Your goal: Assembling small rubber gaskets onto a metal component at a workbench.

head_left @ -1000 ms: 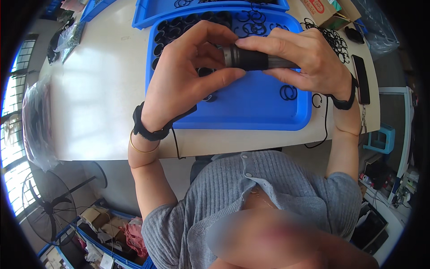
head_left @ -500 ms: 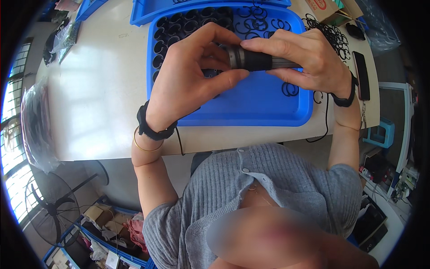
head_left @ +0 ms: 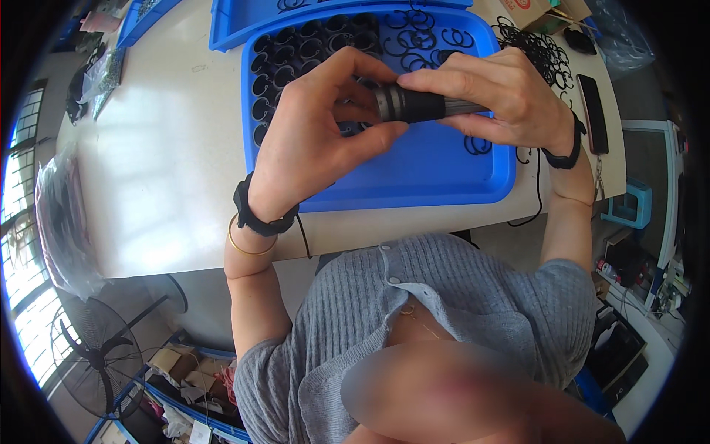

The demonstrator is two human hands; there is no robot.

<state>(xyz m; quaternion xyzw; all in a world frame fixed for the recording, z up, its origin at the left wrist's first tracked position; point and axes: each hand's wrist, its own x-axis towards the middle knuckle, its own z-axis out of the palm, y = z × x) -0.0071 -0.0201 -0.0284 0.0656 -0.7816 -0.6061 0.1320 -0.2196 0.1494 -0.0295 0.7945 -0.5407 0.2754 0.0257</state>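
Two bare hands meet around a black-and-grey cylinder (head_left: 423,106) in the upper centre of the frame, held nearly level over a blue tray (head_left: 414,181). The left hand (head_left: 314,140) curls about the cylinder's grey, banded end, thumb below and fingers above; its palm side is partly hidden. The right hand (head_left: 514,96) grips the ribbed grey end between thumb and fingers, its index fingertip reaching the black middle section. A black wristband (head_left: 257,211) circles the left wrist above a thin gold bangle (head_left: 251,250), and another band (head_left: 568,146) wraps the right.

Rows of round black cups (head_left: 312,49) fill the tray's upper left part, some of them behind the left hand, while thin black open rings (head_left: 416,37) lie scattered toward its upper right. More rings are heaped in a tangled pile (head_left: 536,55) on the pale worktop (head_left: 163,177) at the upper right of the frame, below an open carton (head_left: 543,16) and near a dark, flat, phone-like object (head_left: 593,115). A second blue tray (head_left: 248,26) shows at the top edge. A black fan (head_left: 96,359) stands at lower left, beside bins of mixed goods (head_left: 188,381).
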